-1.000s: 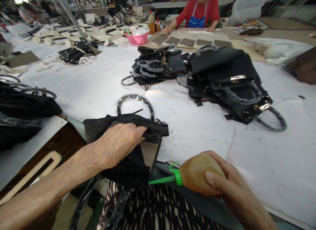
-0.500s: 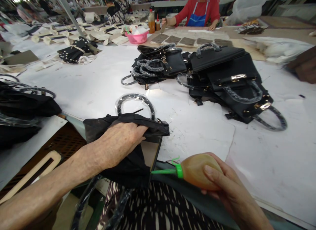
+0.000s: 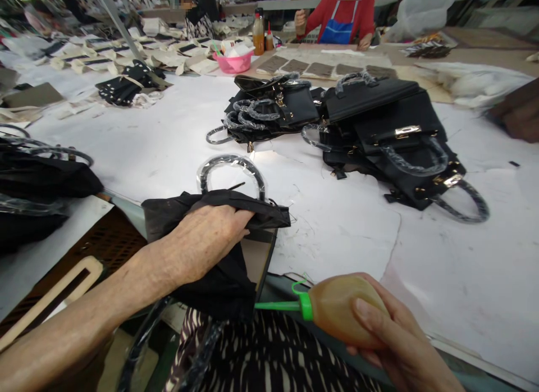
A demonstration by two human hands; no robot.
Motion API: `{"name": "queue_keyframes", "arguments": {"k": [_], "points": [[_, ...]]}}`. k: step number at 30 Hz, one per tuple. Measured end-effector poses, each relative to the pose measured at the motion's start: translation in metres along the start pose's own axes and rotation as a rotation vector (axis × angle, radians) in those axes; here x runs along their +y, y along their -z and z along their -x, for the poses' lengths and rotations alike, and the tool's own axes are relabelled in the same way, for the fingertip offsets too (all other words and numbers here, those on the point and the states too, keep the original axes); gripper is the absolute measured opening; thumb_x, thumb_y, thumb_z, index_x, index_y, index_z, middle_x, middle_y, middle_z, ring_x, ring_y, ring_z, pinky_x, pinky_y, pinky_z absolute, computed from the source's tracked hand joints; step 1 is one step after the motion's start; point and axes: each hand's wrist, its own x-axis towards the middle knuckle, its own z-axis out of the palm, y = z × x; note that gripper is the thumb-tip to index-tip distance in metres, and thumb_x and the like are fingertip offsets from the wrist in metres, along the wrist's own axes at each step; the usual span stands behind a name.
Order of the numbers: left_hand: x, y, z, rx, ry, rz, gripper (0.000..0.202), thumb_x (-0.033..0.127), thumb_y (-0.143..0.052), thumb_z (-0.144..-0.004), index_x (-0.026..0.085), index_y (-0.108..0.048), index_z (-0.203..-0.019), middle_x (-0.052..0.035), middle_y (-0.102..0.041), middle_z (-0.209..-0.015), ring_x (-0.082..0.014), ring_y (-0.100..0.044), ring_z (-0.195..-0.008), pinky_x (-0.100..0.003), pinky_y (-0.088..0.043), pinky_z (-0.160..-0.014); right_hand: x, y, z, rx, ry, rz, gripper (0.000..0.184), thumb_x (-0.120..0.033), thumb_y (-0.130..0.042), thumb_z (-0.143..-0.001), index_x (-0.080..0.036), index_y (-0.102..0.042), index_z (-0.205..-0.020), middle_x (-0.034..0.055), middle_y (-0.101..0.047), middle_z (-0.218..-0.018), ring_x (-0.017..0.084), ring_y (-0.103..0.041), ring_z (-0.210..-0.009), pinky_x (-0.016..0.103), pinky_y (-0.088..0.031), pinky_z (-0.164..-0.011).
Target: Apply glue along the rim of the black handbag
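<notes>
My left hand [image 3: 206, 240] presses down on a black handbag [image 3: 219, 212] at the table's near edge, fingers closed over its folded-back black lining. The bag's plastic-wrapped handle [image 3: 231, 170] arches up behind the hand. A tan inner panel [image 3: 256, 257] of the bag shows just right of my fingers. My right hand [image 3: 391, 336] grips an amber squeeze bottle [image 3: 341, 308] with a green nozzle [image 3: 278, 305]. The nozzle tip points left and sits at the lower edge of the tan panel.
Black handbags lie in two piles, one pile [image 3: 391, 133] at the centre right and another [image 3: 269, 114] beside it. More black bags [image 3: 37, 178] sit at left. A pink basin [image 3: 233, 60] and bottles [image 3: 258, 35] stand far back, where a person in red [image 3: 341, 16] works. White paper [image 3: 442, 257] covers the table.
The bottle has shifted slightly, its nozzle tip staying at the bag's panel edge. My left hand stays on the bag. The person in red has raised a hand.
</notes>
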Motion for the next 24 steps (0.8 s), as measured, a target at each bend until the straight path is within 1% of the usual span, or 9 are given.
{"name": "queue_keyframes", "arguments": {"k": [3,5,8,11,15,17,19,22,24], "points": [[0.0,0.0,0.0,0.003,0.006,0.001,0.012,0.021,-0.05,-0.091,0.017,-0.055,-0.101,-0.0055,-0.065,-0.073,-0.0237,-0.065,-0.066,-0.029,-0.047,-0.056,0.001,0.0,0.005,-0.001,-0.007,0.001,0.043,-0.058,-0.068,-0.072,-0.021,-0.057,-0.091,0.0021,-0.058,-0.069,0.018,-0.053,-0.057,0.022,-0.038,-0.043],[0.0,-0.001,0.0,0.015,0.01,-0.004,0.012,0.021,-0.05,-0.091,0.017,-0.055,-0.101,-0.0055,-0.065,-0.073,-0.0242,-0.066,-0.067,-0.029,-0.048,-0.056,0.002,0.0,0.009,-0.008,-0.02,0.015,0.043,-0.06,-0.068,-0.071,-0.022,-0.057,-0.091,0.0017,-0.058,-0.069,0.018,-0.053,-0.059,0.023,-0.041,-0.046],[-0.001,-0.001,0.001,0.031,0.011,0.001,0.013,0.021,-0.05,-0.09,0.017,-0.054,-0.102,-0.0053,-0.065,-0.073,-0.0243,-0.066,-0.068,-0.029,-0.048,-0.056,0.002,0.0,0.011,-0.003,-0.014,0.039,0.045,-0.061,-0.066,-0.071,-0.023,-0.056,-0.092,0.0023,-0.059,-0.075,0.019,-0.052,-0.061,0.024,-0.041,-0.048],[-0.002,-0.001,0.0,0.044,0.001,0.016,0.014,0.02,-0.05,-0.09,0.017,-0.054,-0.103,-0.0048,-0.065,-0.073,-0.0229,-0.066,-0.067,-0.027,-0.047,-0.056,0.0,0.002,0.01,0.026,0.04,0.083,0.044,-0.06,-0.065,-0.073,-0.023,-0.056,-0.092,0.002,-0.058,-0.071,0.019,-0.05,-0.061,0.023,-0.039,-0.048],[-0.005,-0.001,0.0,0.041,0.006,0.021,0.015,0.02,-0.052,-0.088,0.018,-0.055,-0.103,-0.0042,-0.065,-0.072,-0.0224,-0.065,-0.065,-0.027,-0.047,-0.055,-0.001,0.006,0.001,0.082,0.105,0.147,0.042,-0.058,-0.066,-0.074,-0.022,-0.052,-0.092,0.0,-0.055,-0.065,0.016,-0.045,-0.053,0.021,-0.031,-0.042],[-0.006,-0.001,0.0,0.037,0.007,0.024,0.014,0.021,-0.052,-0.089,0.018,-0.056,-0.101,-0.0042,-0.065,-0.072,-0.0229,-0.065,-0.065,-0.028,-0.047,-0.055,-0.003,0.005,-0.003,0.102,0.132,0.162,0.041,-0.057,-0.066,-0.075,-0.022,-0.051,-0.092,0.0,-0.055,-0.065,0.016,-0.046,-0.052,0.021,-0.031,-0.041],[-0.007,-0.001,-0.001,0.039,0.004,0.029,0.012,0.021,-0.052,-0.089,0.018,-0.057,-0.099,-0.0043,-0.065,-0.072,-0.0235,-0.065,-0.065,-0.028,-0.047,-0.055,-0.006,0.003,-0.006,0.14,0.165,0.189,0.039,-0.055,-0.067,-0.075,-0.022,-0.051,-0.091,0.0006,-0.058,-0.068,0.018,-0.051,-0.057,0.022,-0.036,-0.044],[-0.009,0.0,-0.001,0.041,0.005,0.031,0.01,0.022,-0.052,-0.089,0.018,-0.057,-0.097,-0.0043,-0.065,-0.072,-0.0239,-0.065,-0.066,-0.029,-0.046,-0.055,-0.012,-0.003,-0.007,0.205,0.234,0.265,0.036,-0.052,-0.066,-0.073,-0.024,-0.054,-0.09,0.0003,-0.061,-0.073,0.021,-0.057,-0.065,0.025,-0.046,-0.054],[-0.011,0.001,-0.001,0.038,0.013,0.03,0.011,0.022,-0.052,-0.089,0.018,-0.058,-0.097,-0.0044,-0.065,-0.073,-0.0236,-0.065,-0.066,-0.028,-0.046,-0.056,-0.016,-0.006,-0.006,0.233,0.257,0.326,0.034,-0.052,-0.065,-0.073,-0.024,-0.056,-0.09,0.0002,-0.062,-0.074,0.023,-0.058,-0.069,0.027,-0.048,-0.058]]}}
